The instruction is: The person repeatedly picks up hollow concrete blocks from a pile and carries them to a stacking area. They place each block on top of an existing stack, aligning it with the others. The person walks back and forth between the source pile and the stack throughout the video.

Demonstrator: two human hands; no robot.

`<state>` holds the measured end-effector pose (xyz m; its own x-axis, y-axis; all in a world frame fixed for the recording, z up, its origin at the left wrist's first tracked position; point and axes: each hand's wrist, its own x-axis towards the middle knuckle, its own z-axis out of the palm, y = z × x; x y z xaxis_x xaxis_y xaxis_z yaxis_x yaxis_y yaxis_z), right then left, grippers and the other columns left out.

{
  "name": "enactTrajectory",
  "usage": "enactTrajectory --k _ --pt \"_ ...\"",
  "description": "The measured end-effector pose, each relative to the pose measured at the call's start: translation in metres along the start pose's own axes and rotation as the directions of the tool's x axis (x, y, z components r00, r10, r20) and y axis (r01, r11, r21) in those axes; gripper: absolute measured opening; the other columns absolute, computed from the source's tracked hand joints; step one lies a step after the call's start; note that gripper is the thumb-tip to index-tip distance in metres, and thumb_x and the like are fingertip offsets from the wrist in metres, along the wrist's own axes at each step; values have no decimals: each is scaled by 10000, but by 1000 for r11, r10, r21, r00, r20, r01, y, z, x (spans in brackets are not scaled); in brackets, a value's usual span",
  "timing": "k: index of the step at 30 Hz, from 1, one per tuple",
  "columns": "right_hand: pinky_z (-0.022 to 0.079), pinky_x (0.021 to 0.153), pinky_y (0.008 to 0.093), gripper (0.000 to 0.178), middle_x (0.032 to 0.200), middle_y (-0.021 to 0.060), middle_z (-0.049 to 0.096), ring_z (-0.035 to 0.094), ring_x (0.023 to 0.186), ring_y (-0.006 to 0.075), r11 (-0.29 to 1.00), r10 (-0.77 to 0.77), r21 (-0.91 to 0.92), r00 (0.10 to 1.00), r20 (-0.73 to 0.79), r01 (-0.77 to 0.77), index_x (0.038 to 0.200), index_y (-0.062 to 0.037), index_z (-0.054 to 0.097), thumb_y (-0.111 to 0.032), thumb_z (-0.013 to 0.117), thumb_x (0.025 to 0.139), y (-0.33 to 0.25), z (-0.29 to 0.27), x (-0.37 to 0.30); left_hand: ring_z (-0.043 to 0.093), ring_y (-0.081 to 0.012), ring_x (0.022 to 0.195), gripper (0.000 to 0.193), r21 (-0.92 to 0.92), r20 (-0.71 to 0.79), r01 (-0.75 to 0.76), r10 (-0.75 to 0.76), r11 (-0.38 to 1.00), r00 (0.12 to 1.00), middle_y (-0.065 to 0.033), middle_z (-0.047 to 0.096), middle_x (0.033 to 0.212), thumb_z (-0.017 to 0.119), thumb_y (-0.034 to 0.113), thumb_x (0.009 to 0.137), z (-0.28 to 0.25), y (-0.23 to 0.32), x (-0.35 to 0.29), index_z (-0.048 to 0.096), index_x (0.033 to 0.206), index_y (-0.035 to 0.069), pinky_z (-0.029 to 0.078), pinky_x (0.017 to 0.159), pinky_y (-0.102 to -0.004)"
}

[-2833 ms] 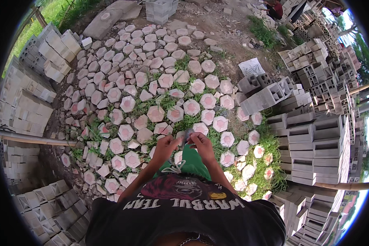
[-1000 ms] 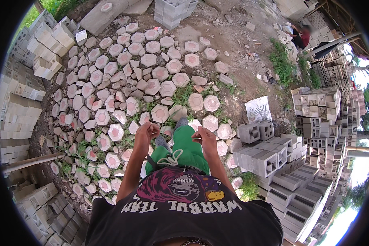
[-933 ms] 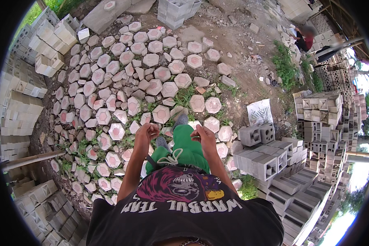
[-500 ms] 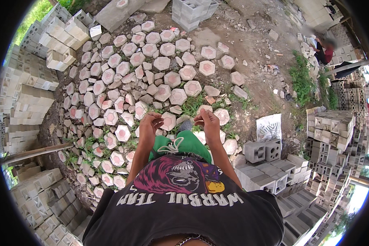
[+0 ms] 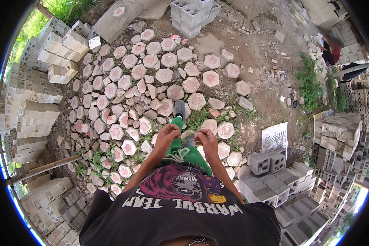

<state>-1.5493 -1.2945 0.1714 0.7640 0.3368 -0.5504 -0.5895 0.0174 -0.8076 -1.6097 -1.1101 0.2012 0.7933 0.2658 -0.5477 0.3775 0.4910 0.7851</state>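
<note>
My left hand (image 5: pixel 168 136) hovers in front of my body, its fingers curled in toward the thumb. A short gap away, my right hand (image 5: pixel 206 139) is held the same way, fingertips drawn together. If either hand holds anything, it is too small or too hidden to make out. Below them are my green trousers (image 5: pixel 186 155) with a pale drawstring. One foot in a grey clog (image 5: pixel 179 108) is set forward among hexagonal paving blocks (image 5: pixel 165 107) with pinkish centres; the other clog is partly hidden between my hands.
Broken stones (image 5: pixel 153 91) lie between the pavers. Hollow concrete blocks (image 5: pixel 270 162) are stacked at the right, with more block stacks (image 5: pixel 37 119) along the left and at the far middle (image 5: pixel 192 18). A white printed sack (image 5: pixel 274 137) lies right. A person (image 5: pixel 331 51) sits far right.
One foot has stepped forward onto the pavers, and the ground has shifted in view. My hands have come lower in the picture, and their fingers have curled in more tightly.
</note>
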Motion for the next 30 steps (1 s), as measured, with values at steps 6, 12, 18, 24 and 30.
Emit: enactTrajectory --k 6,12,18,24,30 --pt "506 675 260 189 843 62 640 619 753 126 994 -87 -67 996 -6 87 1041 -2 568 -140 565 912 -52 20 79 529 -51 737 139 73 239 -59 40 996 970 16 565 804 657 39 823 22 64 109 522 810 68 417 667 -202" --pt "478 668 241 190 846 34 632 608 768 100 981 -193 -46 980 -49 190 1023 -30 569 -177 596 906 -134 47 150 469 -44 705 253 28 261 -208 193 978 946 42 504 729 656 17 819 21 137 188 434 733 105 384 666 -211" --pt "494 654 249 147 800 31 603 603 730 109 980 -195 11 973 -121 198 895 -60 526 -136 649 866 -161 72 195 474 -63 649 322 46 157 -153 144 987 977 32 494 677 685 69 811 -4 160 223 399 676 130 390 625 -227" --pt "493 635 260 215 772 35 591 597 721 115 990 -140 18 987 -85 142 789 -100 477 -158 673 856 -166 76 229 462 -64 578 348 56 44 -81 79 995 996 30 484 625 703 118 810 -25 161 250 394 651 143 382 577 -227" --pt "468 636 243 303 723 18 589 581 705 95 996 -75 -53 997 11 76 691 -116 446 -235 663 866 -192 87 282 424 -57 535 380 130 -106 -99 113 987 988 42 429 575 681 151 827 -27 186 277 366 617 143 357 523 -227"
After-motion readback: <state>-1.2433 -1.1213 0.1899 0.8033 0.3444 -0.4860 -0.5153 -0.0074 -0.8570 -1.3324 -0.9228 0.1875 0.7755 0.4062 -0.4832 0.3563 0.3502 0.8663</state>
